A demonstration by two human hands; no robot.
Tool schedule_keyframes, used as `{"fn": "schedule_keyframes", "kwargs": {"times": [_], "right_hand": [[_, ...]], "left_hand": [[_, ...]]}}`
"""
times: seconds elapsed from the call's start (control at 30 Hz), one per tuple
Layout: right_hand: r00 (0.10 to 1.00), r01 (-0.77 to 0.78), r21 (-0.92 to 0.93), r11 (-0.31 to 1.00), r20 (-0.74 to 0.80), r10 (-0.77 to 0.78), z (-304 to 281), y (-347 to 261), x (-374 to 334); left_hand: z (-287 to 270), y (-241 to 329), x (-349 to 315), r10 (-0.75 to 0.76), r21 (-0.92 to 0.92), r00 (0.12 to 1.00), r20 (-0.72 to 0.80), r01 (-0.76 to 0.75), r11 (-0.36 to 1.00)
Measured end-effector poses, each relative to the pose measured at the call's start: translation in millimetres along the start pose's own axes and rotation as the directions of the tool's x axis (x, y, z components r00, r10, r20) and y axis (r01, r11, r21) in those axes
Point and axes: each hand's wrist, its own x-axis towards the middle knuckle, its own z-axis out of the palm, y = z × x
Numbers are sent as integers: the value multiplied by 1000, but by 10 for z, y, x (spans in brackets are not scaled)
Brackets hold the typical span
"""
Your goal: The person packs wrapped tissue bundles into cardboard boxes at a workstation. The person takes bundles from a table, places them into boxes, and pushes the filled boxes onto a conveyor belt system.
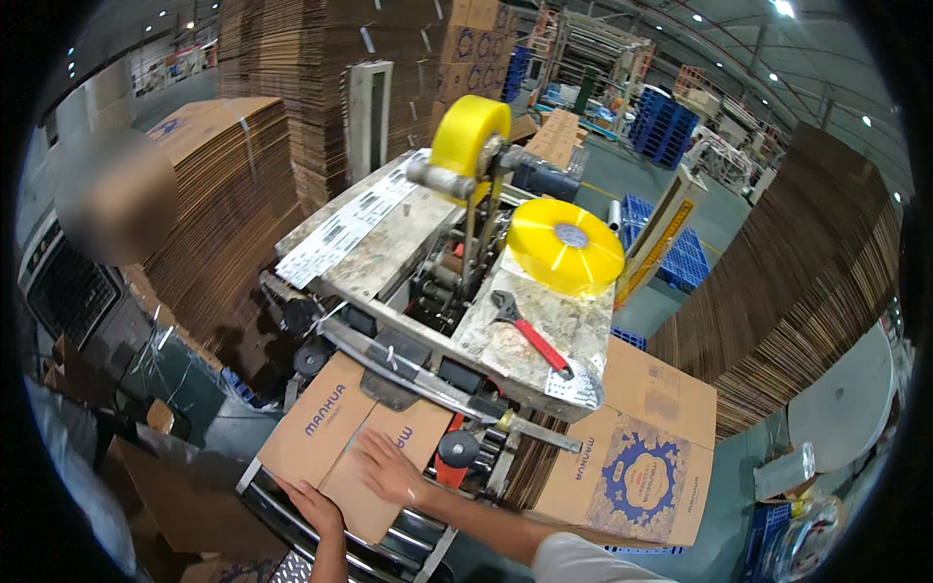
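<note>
A brown cardboard box (pixel 316 413) with blue print lies on the roller bed of a carton taping machine, its two top flaps folded in and meeting along a seam. My right hand (pixel 389 470) rests on the near part of the right flap, fingers stretched out and holding nothing. At the box's near left edge my left hand (pixel 313 507) lies against its side, fingers extended. The far end of the box reaches under the machine's metal bar (pixel 408 374). What lies beneath my palms is hidden.
On the machine top are a yellow tape roll (pixel 566 245) and a red-handled adjustable wrench (pixel 533 335); another yellow tape roll (pixel 471 136) is mounted above. Flat cardboard stacks stand left (pixel 219 214) and right (pixel 797 253). Printed flattened cartons (pixel 632 457) lie beside the rollers (pixel 389 554).
</note>
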Motion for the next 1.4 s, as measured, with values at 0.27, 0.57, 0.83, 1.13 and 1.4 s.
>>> {"fn": "schedule_keyframes", "kwargs": {"times": [0.27,0.57,0.83,1.13,1.4], "right_hand": [[726,-529,-586,614,63,685,-819,316,-2937],[807,-393,-699,598,50,589,-795,945,-3145],[865,-224,-799,557,100,491,-1258,760,-3397],[645,-721,-616,318,-764,-17,-4136,-1012,-3350],[404,-391,-703,594,-711,-576,-4697,-4292,-2220]], "left_hand": [[843,250,53,20,142,1000,-23,-17,990],[1740,-267,625,-188,-426,914,360,340,839],[-22,-700,-1350,-255,250,171,952,47,967],[-2344,-2447,-1461,-216,95,245,945,428,899],[-3456,852,-966,317,-230,687,654,-218,948]]}}
